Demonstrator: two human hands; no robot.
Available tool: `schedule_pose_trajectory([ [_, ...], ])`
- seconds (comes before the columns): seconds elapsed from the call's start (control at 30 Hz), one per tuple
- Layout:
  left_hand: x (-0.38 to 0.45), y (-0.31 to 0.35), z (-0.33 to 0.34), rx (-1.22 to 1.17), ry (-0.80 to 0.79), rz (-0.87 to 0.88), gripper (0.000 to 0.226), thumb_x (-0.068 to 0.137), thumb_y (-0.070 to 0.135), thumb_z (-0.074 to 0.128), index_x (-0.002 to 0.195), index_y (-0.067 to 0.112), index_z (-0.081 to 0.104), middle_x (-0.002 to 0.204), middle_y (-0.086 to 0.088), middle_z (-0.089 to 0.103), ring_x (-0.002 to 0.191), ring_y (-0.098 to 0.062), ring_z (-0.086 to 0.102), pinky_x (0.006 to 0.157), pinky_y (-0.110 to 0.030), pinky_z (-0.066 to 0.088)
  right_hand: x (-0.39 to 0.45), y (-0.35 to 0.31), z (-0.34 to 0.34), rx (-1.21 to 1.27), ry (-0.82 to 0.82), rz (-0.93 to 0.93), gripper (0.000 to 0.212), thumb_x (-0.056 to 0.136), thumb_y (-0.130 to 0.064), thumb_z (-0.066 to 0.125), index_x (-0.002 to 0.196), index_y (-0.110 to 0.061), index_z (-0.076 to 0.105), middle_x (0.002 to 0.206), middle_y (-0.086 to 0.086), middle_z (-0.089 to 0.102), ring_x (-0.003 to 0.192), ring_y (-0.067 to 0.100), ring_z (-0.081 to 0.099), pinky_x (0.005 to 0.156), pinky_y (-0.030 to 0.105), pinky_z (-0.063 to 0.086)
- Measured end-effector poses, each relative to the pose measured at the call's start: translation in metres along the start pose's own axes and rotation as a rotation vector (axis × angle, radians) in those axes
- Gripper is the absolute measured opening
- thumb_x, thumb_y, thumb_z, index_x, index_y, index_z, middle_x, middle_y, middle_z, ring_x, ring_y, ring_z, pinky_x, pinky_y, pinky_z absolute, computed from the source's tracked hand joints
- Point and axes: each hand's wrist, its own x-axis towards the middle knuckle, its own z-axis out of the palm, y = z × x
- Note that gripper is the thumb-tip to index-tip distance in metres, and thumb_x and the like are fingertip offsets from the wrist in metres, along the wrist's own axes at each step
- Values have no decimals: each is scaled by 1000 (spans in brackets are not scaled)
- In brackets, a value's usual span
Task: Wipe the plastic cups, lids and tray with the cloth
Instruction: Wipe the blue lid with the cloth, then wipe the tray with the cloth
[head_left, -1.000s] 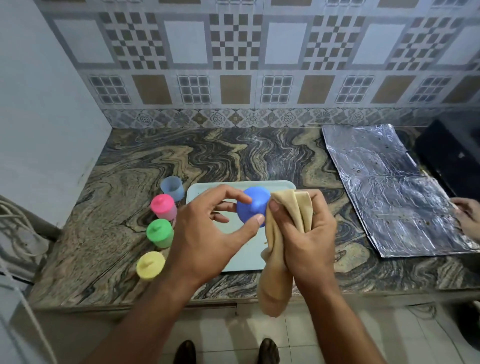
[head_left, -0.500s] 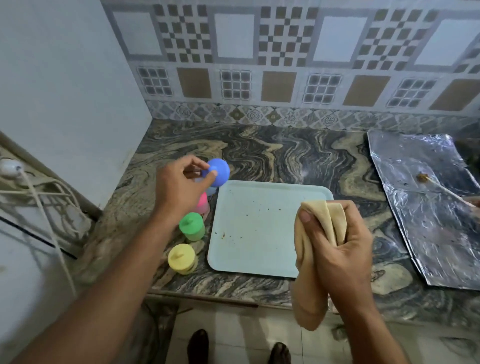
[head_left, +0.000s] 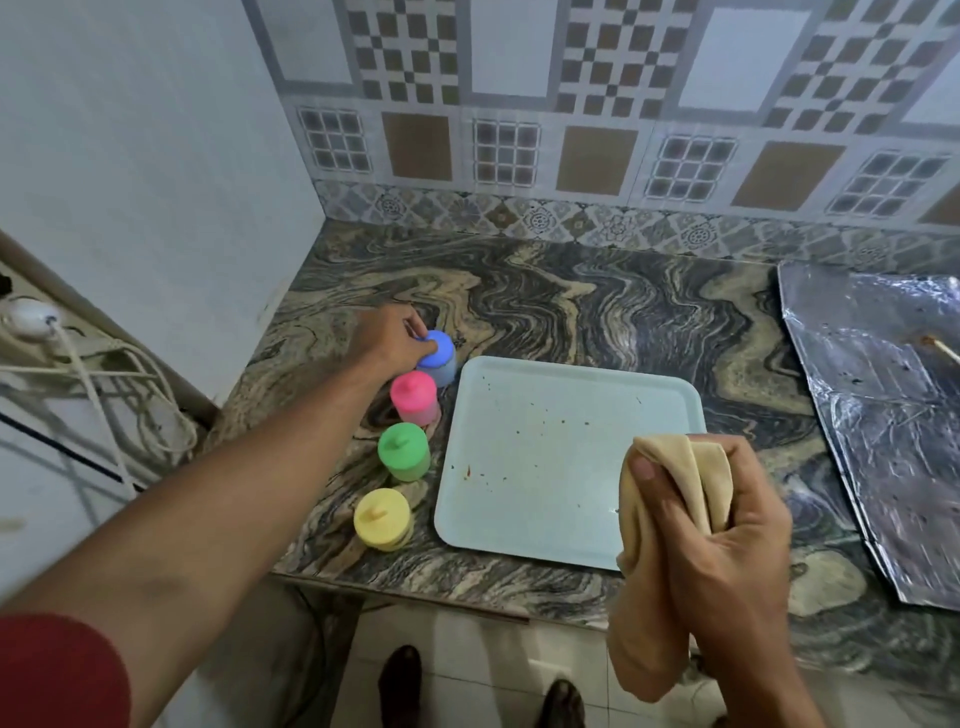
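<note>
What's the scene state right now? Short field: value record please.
left hand: grips blue lid, on the blue cup
right hand: holds cloth over tray's near right corner
tray: on counter, specks on it, nothing else on it
cups: blue, pink, green, yellow in a row left of tray, all lidded
foil: right of tray

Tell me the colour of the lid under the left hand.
Blue: the lid under the left hand is bright blue, seen in the head view.
</note>
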Motion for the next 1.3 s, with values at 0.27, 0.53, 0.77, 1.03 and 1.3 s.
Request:
schedule_pose_trajectory([
  [0.27, 6, -1, 6, 25, 0, 5, 14, 76, 19, 87, 87, 16, 78, 86, -2, 76, 82, -21, 69, 69, -27, 47, 4, 3, 1, 5, 10, 26, 17, 85, -17, 75, 87, -8, 60, 63, 9, 63, 51, 12, 58, 47, 25, 48],
  [0.53, 9, -3, 7, 48, -12, 43, 14, 74, 20, 87, 80, 21, 75, 79, 2, 73, 78, -21, 70, 68, -27, 50, 7, 5, 2, 24, -7, 43, 18, 84, -17, 74, 87, -7, 60, 63, 7, 63, 50, 9, 58, 46, 24, 49],
  [0.77, 10, -5, 11, 96, -9, 88, 16, 76, 24, 88, 84, 21, 74, 81, 1, 72, 76, -22, 68, 63, -26, 43, 12, 22, -3, 22, 23, 186, 12, 90, -23, 76, 92, -17, 66, 74, 5, 67, 63, 30, 62, 60, 56, 60],
  [1.03, -6, 7, 0, 121, 94, 160, 30, 83, 39, 84, 105, 23, 71, 124, -13, 60, 100, -32, 67, 88, -42, 56, 28, 73, -1, 338, 201, 964, 27, 98, -36, 73, 115, -17, 74, 95, 6, 78, 87, 24, 74, 92, 47, 60],
  [1.3, -133, 40, -8, -237, 256, 358, 14, 86, 29, 73, 99, 23, 75, 101, 3, 67, 85, -8, 68, 78, -27, 56, 52, 93, 0, 535, -83, 1117, 20, 88, -22, 53, 87, -14, 71, 83, 7, 65, 70, 27, 60, 81, 38, 52],
])
